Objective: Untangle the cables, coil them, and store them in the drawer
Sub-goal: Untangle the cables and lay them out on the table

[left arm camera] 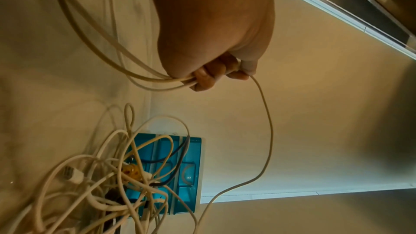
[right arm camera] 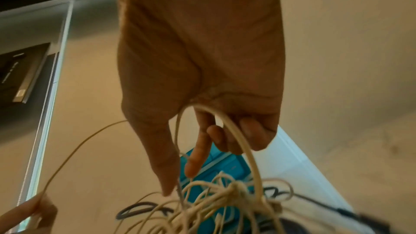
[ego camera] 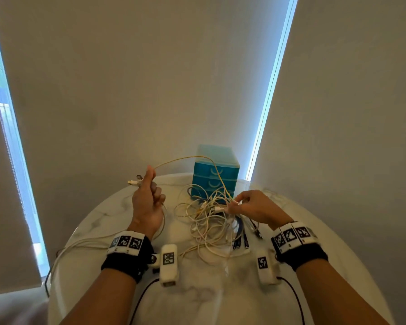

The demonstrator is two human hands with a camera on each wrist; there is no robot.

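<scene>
A tangle of white cables (ego camera: 209, 221) lies mid-table in front of a blue three-drawer unit (ego camera: 216, 177), whose drawers are all closed. My left hand (ego camera: 150, 188) is raised left of the tangle and grips a thin white cable (ego camera: 185, 158), with plug ends (ego camera: 134, 182) sticking out to the left. That cable arcs across the drawer fronts and down into the tangle. In the left wrist view my left hand (left arm camera: 209, 76) holds several strands. My right hand (ego camera: 238, 202) pinches white strands at the tangle's right top. In the right wrist view a cable loop (right arm camera: 238, 140) crosses my right hand's curled fingers (right arm camera: 254, 136).
The round white marble table (ego camera: 314, 231) stands close to a blind-covered window. White cables (ego camera: 80, 245) trail off its left edge. Blue and dark cables with plugs (ego camera: 242, 240) lie at the tangle's near right. Thin black wires run from my wrist cameras.
</scene>
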